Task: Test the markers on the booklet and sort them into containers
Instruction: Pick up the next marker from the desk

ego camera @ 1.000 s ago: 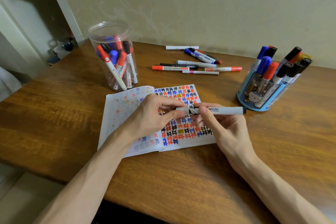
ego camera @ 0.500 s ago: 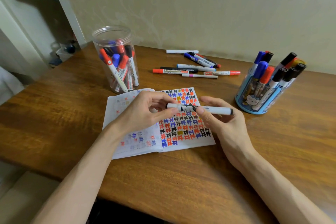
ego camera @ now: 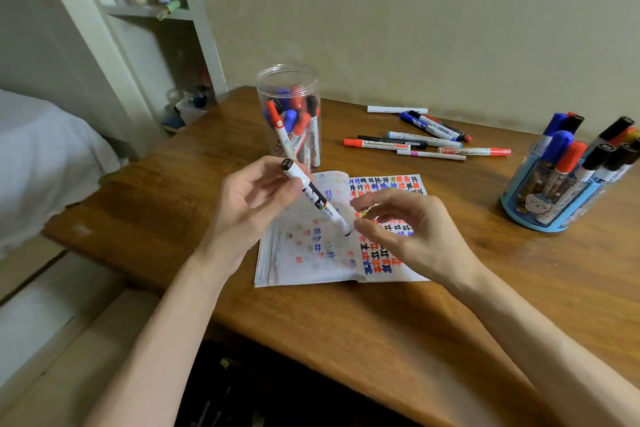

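My left hand (ego camera: 249,204) grips a white marker with black print (ego camera: 317,198). It is tilted, with its black end up at the left and its other end down over the open booklet (ego camera: 311,263). My right hand (ego camera: 415,232) hovers just right of the marker's lower end. Its fingers are loosely curled and I see nothing in them. The booklet's right page is full of coloured marks. A clear jar (ego camera: 287,80) with several markers stands behind my left hand. At the right is a blue holder (ego camera: 540,215) with several more.
Several loose markers (ego camera: 426,146) lie on the wooden table (ego camera: 485,305) behind the booklet, near the wall. A white shelf unit (ego camera: 152,14) stands at the far left beyond the table's corner, and a white-covered surface (ego camera: 41,156) lies left of the table.
The marker was level between both hands. Now only my left hand holds it, swung to a steep tilt, and my right hand has let go. My view turned left.
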`<action>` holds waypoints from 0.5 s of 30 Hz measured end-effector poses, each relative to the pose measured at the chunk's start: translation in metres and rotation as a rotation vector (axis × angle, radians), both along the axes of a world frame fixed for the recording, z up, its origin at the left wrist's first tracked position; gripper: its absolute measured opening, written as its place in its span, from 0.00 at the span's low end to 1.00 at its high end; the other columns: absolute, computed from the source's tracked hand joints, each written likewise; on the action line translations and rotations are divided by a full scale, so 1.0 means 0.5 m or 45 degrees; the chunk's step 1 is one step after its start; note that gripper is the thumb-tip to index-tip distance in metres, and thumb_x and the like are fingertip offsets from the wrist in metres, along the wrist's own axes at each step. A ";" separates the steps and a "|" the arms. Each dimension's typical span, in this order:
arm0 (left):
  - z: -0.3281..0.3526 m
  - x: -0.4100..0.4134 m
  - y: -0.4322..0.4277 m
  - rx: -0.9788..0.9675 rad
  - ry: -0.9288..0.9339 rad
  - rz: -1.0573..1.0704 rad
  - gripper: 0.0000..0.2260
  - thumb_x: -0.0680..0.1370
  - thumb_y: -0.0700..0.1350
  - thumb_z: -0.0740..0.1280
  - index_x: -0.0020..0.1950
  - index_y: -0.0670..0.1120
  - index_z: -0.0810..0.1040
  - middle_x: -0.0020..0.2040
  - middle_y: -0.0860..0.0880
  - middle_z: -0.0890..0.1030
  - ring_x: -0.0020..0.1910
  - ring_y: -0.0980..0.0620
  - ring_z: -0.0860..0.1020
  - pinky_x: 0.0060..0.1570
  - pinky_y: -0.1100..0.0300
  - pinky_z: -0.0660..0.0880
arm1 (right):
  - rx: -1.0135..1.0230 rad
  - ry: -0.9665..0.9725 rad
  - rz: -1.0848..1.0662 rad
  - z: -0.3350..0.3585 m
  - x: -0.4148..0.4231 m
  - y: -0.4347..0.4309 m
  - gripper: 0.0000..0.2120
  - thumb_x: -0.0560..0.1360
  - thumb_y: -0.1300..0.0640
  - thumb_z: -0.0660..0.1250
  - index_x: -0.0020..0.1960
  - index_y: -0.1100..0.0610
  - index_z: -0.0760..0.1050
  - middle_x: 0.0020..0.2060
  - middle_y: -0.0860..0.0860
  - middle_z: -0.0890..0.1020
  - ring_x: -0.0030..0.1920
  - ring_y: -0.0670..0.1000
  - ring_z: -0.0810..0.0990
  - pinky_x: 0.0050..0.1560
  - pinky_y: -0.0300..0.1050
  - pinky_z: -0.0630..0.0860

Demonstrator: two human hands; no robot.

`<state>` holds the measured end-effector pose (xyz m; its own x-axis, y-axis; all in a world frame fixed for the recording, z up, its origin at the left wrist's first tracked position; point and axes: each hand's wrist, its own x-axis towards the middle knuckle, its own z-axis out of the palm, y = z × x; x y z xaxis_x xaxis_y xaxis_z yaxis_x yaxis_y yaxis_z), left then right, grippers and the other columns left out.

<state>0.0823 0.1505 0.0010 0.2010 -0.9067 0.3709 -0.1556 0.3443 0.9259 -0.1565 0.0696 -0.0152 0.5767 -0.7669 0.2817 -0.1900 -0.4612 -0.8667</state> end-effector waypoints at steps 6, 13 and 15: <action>0.017 0.102 0.140 -0.009 0.003 0.336 0.11 0.79 0.51 0.73 0.58 0.47 0.82 0.53 0.49 0.86 0.56 0.52 0.82 0.55 0.62 0.77 | -0.099 0.070 0.201 -0.009 0.122 0.034 0.12 0.77 0.61 0.75 0.56 0.47 0.85 0.54 0.41 0.86 0.52 0.44 0.86 0.58 0.43 0.82; -0.060 0.201 0.328 0.078 0.010 0.598 0.09 0.80 0.39 0.71 0.60 0.43 0.81 0.53 0.46 0.86 0.57 0.48 0.83 0.58 0.61 0.78 | -0.121 0.121 0.356 -0.033 0.206 0.065 0.18 0.78 0.68 0.69 0.56 0.47 0.85 0.52 0.41 0.85 0.55 0.45 0.84 0.57 0.38 0.80; -0.092 0.209 0.361 0.127 0.026 0.644 0.10 0.79 0.38 0.71 0.60 0.42 0.81 0.53 0.44 0.86 0.57 0.46 0.84 0.58 0.62 0.78 | -0.101 0.112 0.374 -0.034 0.221 0.070 0.18 0.78 0.68 0.70 0.55 0.47 0.85 0.51 0.41 0.86 0.55 0.45 0.84 0.58 0.37 0.79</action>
